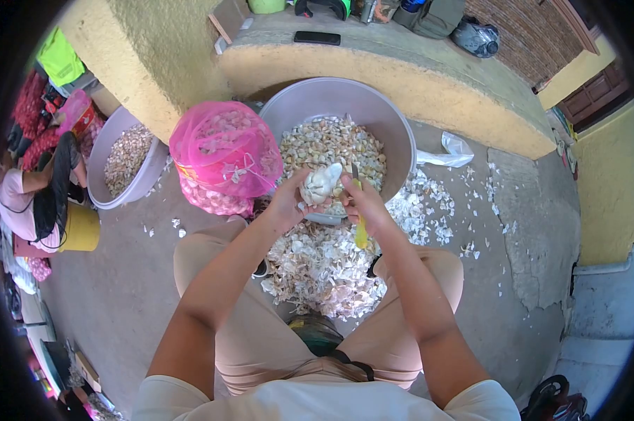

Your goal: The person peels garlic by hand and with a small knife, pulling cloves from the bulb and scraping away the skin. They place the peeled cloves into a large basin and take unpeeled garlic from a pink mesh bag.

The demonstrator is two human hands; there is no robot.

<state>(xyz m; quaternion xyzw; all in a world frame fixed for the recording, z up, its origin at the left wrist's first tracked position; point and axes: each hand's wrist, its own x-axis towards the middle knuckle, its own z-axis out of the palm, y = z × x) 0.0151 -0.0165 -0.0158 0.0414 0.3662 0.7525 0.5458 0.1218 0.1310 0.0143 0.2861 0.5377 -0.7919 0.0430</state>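
One garlic bulb sits in the left hand at 12 o'clock, above the near side of the tub. It should be light and firm, its papery skin likely slippery and flaky, best held around its widest part. The left fingers curl around it; the right hand grips a knife, blade toward 12. Both forearms converge forward.

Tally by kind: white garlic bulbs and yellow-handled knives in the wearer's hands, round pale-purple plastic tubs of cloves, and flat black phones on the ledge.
White garlic bulb: 1
Yellow-handled knife: 1
Pale-purple plastic tubs: 2
Flat black phone: 1
Total: 5
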